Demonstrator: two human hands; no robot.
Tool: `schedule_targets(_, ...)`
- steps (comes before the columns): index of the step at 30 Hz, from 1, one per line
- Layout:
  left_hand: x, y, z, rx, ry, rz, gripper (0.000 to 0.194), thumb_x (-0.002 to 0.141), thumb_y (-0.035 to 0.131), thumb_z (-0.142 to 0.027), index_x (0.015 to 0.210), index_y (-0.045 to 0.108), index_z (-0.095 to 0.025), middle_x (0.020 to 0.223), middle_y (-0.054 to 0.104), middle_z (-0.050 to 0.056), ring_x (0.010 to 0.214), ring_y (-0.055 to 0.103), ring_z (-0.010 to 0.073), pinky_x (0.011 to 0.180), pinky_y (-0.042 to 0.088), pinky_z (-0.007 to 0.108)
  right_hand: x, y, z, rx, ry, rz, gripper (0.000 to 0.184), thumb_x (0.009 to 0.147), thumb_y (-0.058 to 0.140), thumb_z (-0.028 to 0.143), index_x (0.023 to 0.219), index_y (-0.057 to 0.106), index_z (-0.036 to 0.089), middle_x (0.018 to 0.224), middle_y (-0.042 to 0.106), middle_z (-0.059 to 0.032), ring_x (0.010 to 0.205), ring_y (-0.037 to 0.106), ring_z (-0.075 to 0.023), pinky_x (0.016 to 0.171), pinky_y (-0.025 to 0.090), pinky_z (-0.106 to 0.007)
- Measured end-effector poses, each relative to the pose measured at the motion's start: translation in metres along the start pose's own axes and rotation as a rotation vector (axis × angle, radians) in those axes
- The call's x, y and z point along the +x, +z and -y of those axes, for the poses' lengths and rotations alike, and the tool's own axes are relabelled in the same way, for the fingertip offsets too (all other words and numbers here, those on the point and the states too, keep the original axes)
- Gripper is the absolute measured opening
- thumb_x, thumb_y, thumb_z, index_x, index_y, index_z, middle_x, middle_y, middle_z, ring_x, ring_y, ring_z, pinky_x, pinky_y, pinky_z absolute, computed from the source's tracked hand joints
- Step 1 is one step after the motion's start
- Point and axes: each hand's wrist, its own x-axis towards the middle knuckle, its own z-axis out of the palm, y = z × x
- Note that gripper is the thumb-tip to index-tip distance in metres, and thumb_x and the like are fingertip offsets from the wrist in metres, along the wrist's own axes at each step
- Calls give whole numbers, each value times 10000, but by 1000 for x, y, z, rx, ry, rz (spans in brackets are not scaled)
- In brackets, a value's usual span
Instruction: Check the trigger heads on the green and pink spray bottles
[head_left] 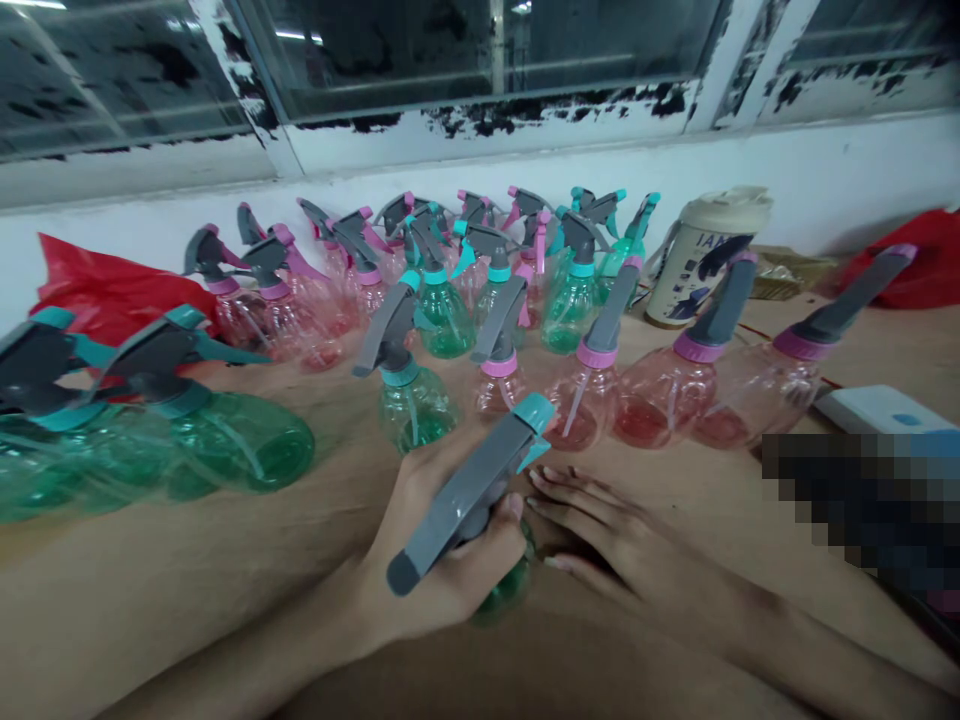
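My left hand [431, 560] is wrapped round the neck of a green spray bottle [507, 590] whose grey trigger head [469, 495] with a teal nozzle points up and to the right. Most of that bottle's body is hidden under my fingers. My right hand [611, 545] lies just to the right of it on the brown table [187, 580], fingers stretched out and together, tips close to the bottle's side and holding nothing.
Several pink and green spray bottles [412, 400] stand in rows behind my hands. Two green ones [225, 440] lie at the left. A cream mug [705, 255], red bags [97, 285], a white box [874, 410] and a blurred-out patch sit around the edges below a window wall.
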Motion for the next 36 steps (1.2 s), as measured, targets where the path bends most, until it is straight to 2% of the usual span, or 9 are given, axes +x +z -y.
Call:
schedule_targets(3,0,0,0,-21,19,11,132,685,481,-136,648,410,-241,606,495,-23,542,502,152,534,479,282,0,1,-1,8,-8,-3,482,910,459,393,1359,405,227,1401,450,-50,1297,380,-218,1062,351,-460)
schedule_targets(7,0,1,1,-36,-1,22,142,684,490,-143,645,399,-245,596,484,-29,532,490,153,527,473,282,1,0,-2,29,-10,-3,458,910,462,383,1341,432,233,1392,461,-52,1294,385,-220,1057,358,-457)
schedule_targets(14,-1,1,2,-68,-9,34,107,682,497,-145,720,473,-242,617,527,-22,527,514,150,521,492,276,1,-1,-2,21,-6,17,461,912,449,397,1342,430,230,1389,464,-55,1294,386,-225,1052,363,-466)
schedule_targets(19,0,0,2,-76,-8,41,155,678,506,-134,793,516,-237,655,587,-23,530,547,148,519,512,270,0,0,1,23,-4,-28,469,906,471,377,1351,419,240,1389,464,-53,1292,389,-223,1055,362,-457)
schedule_targets(21,2,-1,2,-127,17,40,204,662,523,-132,834,534,-242,746,634,-8,619,601,164,587,541,279,-1,0,1,27,0,-32,467,907,469,378,1350,419,242,1384,471,-53,1289,393,-225,1053,363,-460)
schedule_targets(24,7,-2,2,-265,69,56,378,605,576,-113,955,552,-253,920,663,9,791,643,191,747,552,297,0,2,-3,31,0,-13,461,909,458,397,1343,429,243,1382,474,-47,1287,397,-225,1052,364,-463)
schedule_targets(26,9,-2,1,-334,78,91,456,581,600,-118,1011,551,-260,968,664,10,822,647,201,786,548,308,0,2,-5,29,-11,16,458,911,448,412,1337,437,241,1382,474,-43,1286,397,-223,1051,367,-463)
schedule_targets(32,9,-3,-1,-380,-37,137,444,555,643,-224,988,555,-260,949,677,18,856,645,268,799,553,378,-1,-1,0,49,18,13,441,928,427,371,1345,427,228,1407,441,-51,1311,356,-212,1077,329,-448)
schedule_targets(36,10,-3,-2,-317,10,113,383,563,634,-246,939,562,-262,888,668,17,787,644,249,749,561,369,-1,-1,0,56,2,20,454,925,433,378,1354,415,233,1402,448,-49,1309,360,-214,1083,317,-446)
